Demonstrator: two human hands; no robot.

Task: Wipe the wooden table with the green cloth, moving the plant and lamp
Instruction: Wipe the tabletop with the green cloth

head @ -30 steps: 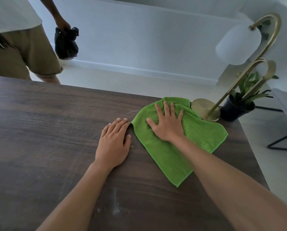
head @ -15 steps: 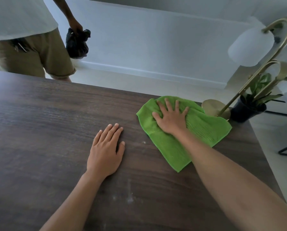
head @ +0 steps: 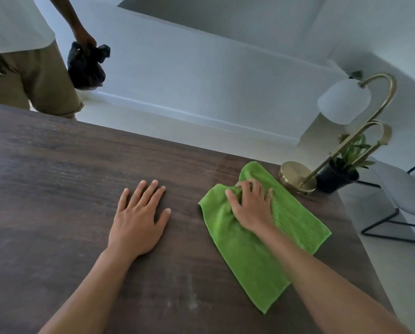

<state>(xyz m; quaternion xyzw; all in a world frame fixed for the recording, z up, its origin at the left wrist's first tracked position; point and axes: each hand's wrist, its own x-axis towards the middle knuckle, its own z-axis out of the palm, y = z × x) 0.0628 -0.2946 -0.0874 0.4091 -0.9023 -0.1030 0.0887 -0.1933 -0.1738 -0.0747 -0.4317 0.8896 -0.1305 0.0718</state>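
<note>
Near edge: pale dusty smears on dark wooden surface (head: 57, 189). Left hand (head: 139, 218) flat, fingers spread, holding nothing. To its right, right hand (head: 251, 208) presses green cloth (head: 254, 249), fingers curled, bunching fabric. Far right corner: brass lamp (head: 295, 175) base just beyond cloth, potted plant (head: 341, 169) behind it. Far left, another person stands, holding black bag (head: 87, 66).

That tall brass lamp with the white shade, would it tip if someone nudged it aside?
Possibly. The brass lamp carries its white glass shade high and off to one side of its round base, so it looks top-heavy. The shade is probably fragile. Sliding it by the base seems safer than pushing the stem.
</note>
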